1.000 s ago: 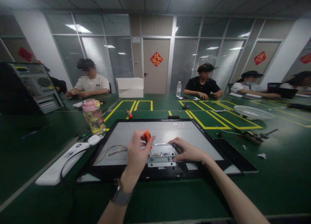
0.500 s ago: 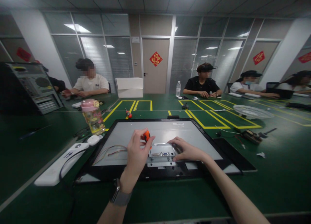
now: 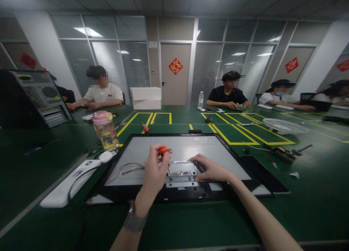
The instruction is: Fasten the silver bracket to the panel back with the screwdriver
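A display panel (image 3: 174, 145) with a black frame lies flat, its grey back facing up. On its near half sits a metal bracket (image 3: 181, 184) with a row of connector ports (image 3: 181, 173). My left hand (image 3: 156, 167) is closed around an orange-handled screwdriver (image 3: 163, 152), its shaft pointing down at the bracket's left end by the ports. My right hand (image 3: 211, 168) grips the bracket's right end, thumb at the near side and fingers over the far edge. Thin wires (image 3: 127, 167) run out on the panel to the left. The screwdriver's tip is too small to make out.
Left of the panel are a white power bank (image 3: 69, 183) with a black cable and a pink-lidded bottle (image 3: 105, 131). A black slab (image 3: 264, 173) lies at the right. Another screwdriver (image 3: 145, 128) lies beyond the panel. Several people sit across the green table (image 3: 191, 222).
The fingers of my left hand have shifted slightly on the screwdriver handle, which looks turned a little. My right hand keeps its place on the bracket.
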The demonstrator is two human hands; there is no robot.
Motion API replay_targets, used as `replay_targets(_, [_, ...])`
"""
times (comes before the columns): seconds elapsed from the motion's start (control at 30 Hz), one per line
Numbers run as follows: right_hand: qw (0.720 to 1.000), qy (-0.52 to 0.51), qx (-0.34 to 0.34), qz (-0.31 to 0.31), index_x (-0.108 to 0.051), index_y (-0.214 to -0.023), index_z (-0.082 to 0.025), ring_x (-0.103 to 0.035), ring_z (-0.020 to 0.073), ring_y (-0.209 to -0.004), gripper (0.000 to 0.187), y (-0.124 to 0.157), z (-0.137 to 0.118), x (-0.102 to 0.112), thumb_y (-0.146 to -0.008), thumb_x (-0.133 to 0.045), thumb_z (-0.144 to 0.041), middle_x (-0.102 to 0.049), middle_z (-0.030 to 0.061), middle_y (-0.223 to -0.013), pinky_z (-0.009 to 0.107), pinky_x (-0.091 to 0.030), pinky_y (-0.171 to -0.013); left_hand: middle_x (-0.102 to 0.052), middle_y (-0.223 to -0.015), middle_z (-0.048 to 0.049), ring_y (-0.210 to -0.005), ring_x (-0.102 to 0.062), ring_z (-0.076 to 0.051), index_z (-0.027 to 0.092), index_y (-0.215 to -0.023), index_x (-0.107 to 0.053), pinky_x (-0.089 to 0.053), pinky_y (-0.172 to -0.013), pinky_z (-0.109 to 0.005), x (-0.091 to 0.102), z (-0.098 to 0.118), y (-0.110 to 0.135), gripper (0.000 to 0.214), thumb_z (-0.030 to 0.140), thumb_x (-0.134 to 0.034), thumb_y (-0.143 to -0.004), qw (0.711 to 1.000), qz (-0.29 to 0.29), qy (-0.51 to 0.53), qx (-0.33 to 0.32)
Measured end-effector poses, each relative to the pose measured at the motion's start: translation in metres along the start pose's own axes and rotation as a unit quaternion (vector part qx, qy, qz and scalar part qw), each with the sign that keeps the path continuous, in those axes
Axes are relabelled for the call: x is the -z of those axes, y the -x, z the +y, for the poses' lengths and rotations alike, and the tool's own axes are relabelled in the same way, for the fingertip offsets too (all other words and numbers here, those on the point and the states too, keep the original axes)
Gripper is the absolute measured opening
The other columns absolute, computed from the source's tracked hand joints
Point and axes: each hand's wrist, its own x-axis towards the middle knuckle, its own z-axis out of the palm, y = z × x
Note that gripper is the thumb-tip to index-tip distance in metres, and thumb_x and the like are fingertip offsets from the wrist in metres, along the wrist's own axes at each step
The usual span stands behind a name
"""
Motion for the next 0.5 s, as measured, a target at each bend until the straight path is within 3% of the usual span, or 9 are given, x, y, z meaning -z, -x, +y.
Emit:
replay_targets(0.07, [1.0, -0.001, -0.002, -0.002, -0.052, -0.128, -0.021, -0.045, 0.0274, -0.118, 0.07, 0.0005, -0.0007, 0.0004, -0.066, -0.078, -0.04, -0.045, 0.0078, -0.123, 0.038, -0.037, -0.105, -0.061, -0.097, -0.0053, -0.091, -0.064, -0.018, 0.02, -0.094, -0.055, -0.054, -0.075, -0.03, 0.0012, 0.002, -0.0012, 0.012, 0.03, -0.059, -0.087, 0.996, 0.037, -0.065, -0.05])
replay_targets(0.17, [1.0, -0.001, 0.0, 0.0, -0.052, -0.127, -0.021, -0.045, 0.0278, -0.118, 0.07, 0.0009, -0.0013, 0.0006, -0.065, -0.078, -0.039, -0.045, 0.0079, -0.123, 0.04, -0.036, -0.105, -0.058, -0.084, -0.0028, -0.082, -0.06, -0.017, 0.019, -0.077, -0.061, -0.05, -0.077, -0.029, 0.0028, 0.0048, -0.0032, 0.014, 0.031, -0.063, -0.084, 0.978, 0.09, -0.149, -0.117])
replay_targets(0.37, [1.0, -0.005, 0.001, -0.002, -0.051, -0.129, -0.021, -0.046, 0.0272, -0.117, 0.071, 0.0007, 0.0006, 0.0, -0.066, -0.078, -0.04, -0.045, 0.0077, -0.123, 0.039, -0.037, -0.104, -0.054, -0.093, -0.0039, -0.081, -0.057, -0.015, 0.021, -0.116, -0.063, -0.048, -0.078, -0.027, 0.0034, 0.0074, -0.0039, 0.029, 0.031, -0.048, -0.094, 0.98, 0.061, -0.162, -0.098])
replay_targets(0.5, [1.0, 0.0, 0.009, 0.0, -0.052, -0.128, -0.022, -0.046, 0.0265, -0.116, 0.07, 0.0002, 0.0029, -0.0005, -0.066, -0.078, -0.041, -0.045, 0.0072, -0.123, 0.039, -0.037, -0.104, -0.051, -0.088, -0.0025, -0.08, -0.056, -0.015, 0.022, -0.116, -0.065, -0.048, -0.079, -0.028, 0.0022, 0.004, -0.0037, 0.029, 0.033, -0.055, -0.091, 0.985, 0.072, -0.134, -0.075])
